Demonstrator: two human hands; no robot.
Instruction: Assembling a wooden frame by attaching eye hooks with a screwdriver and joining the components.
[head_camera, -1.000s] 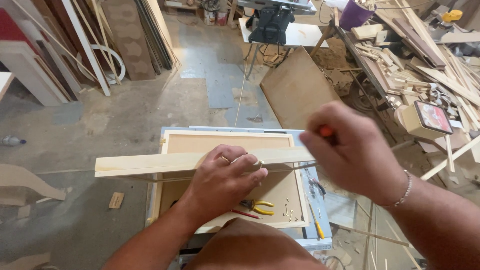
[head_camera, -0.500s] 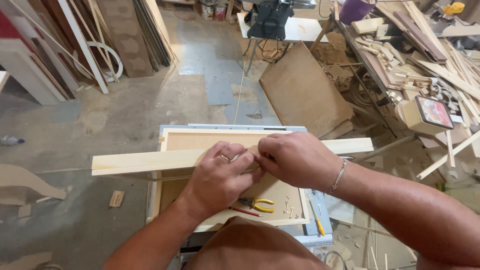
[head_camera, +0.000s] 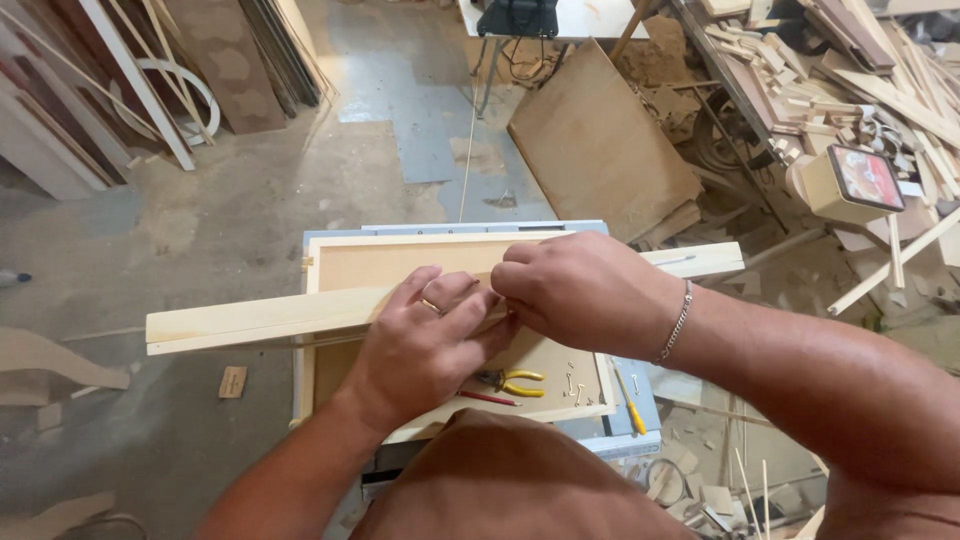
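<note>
Plank: a long pale wooden plank lies across the shallow framed wooden tray, overhanging the bench's left edge and sticking out past the right one.
Change: a second ago the right hand hovered above the plank's right part with something orange-tipped at the fingers; half a second ago it had come down beside the left hand, and it is there now. Both hands now bear on the same middle stretch of the plank, so the work has gone from reaching to close handling at one spot.
Left hand: the left hand lies flat on the plank, fingers spread, pressing it down; a ring shows on one finger.
Right hand: the right hand sits curled just beside it, fingertips touching the plank's near edge; whether that grip pinches anything is hidden.
Plank to grip: directly beneath both hands, near the tray's middle.
Tray floor: yellow-handled pliers, a red pencil and small screws lie near the front right corner.
Bench: a yellow screwdriver rests on the blue-grey bench by its right edge.
Floor: offcuts and boards lie scattered beyond.
</note>
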